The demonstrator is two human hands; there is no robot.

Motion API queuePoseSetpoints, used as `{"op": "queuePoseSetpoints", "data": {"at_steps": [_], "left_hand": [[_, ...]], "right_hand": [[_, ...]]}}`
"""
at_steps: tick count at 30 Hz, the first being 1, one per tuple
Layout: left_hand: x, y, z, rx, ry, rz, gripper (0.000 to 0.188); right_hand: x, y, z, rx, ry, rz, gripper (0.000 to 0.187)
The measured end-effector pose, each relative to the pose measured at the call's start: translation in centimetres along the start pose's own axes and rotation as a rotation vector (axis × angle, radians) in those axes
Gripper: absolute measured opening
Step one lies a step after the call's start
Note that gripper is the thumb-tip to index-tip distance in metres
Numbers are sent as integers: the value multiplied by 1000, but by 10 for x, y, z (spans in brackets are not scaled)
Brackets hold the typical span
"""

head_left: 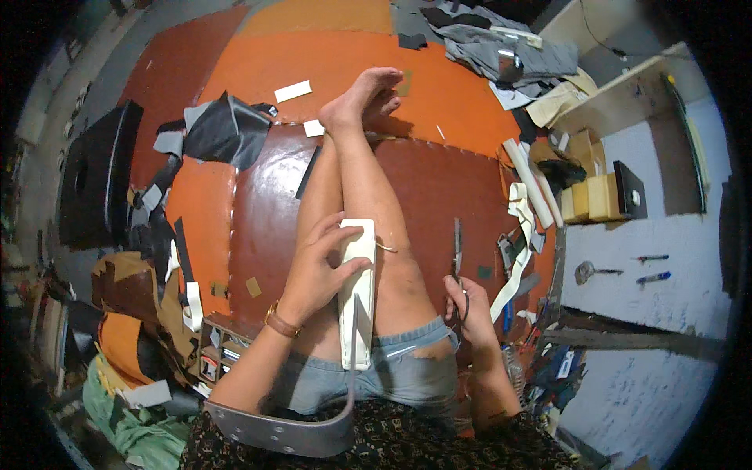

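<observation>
Person sits on floor, legs stretched over the orange and dark-red foam mat floor. Left hand fingers curl narrow around the top end of a long cream-white leather strip, pinning it flat along the thigh. Grey metal-studded strap curves up from the lap, its thin end lying on the strip. Right hand fingers closed through the handles of dark metal scissors, blades pointing up and away, just beside the right knee, clear of the strip. Pile of grey fabric scraps well apart, beyond the feet.
</observation>
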State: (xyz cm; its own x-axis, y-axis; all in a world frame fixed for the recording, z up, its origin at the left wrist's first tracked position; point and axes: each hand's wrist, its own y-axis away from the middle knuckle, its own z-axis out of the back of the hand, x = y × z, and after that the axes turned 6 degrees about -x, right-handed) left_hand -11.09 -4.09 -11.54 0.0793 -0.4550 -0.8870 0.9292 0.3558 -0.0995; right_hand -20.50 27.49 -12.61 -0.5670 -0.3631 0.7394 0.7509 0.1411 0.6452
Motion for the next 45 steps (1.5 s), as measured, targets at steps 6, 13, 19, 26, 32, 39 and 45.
{"op": "queuePoseSetpoints", "data": {"at_steps": [6, 13, 19, 26, 32, 39, 45], "left_hand": [[-1, 10, -10, -12, 431, 344, 54], [-4, -5, 6, 210, 218, 199, 102], [4, 4, -6, 169, 513, 279, 104], [7, 4, -25, 20, 485, 271, 82], [21, 2, -32, -32, 459, 279, 75], [-15, 9, -7, 117, 274, 207, 109], [7, 17, -33, 45, 344, 121, 120]], "right_hand": [[29, 67, -41, 353, 62, 3, 32], [22, 68, -51, 313, -10, 60, 38], [11, 67, -53, 306, -68, 29, 36], [21, 79, -60, 209, -32, 5, 35], [22, 77, -62, 212, 130, 72, 37], [30, 70, -46, 193, 123, 182, 32], [142, 58, -1, 216, 1040, 752, 64]]}}
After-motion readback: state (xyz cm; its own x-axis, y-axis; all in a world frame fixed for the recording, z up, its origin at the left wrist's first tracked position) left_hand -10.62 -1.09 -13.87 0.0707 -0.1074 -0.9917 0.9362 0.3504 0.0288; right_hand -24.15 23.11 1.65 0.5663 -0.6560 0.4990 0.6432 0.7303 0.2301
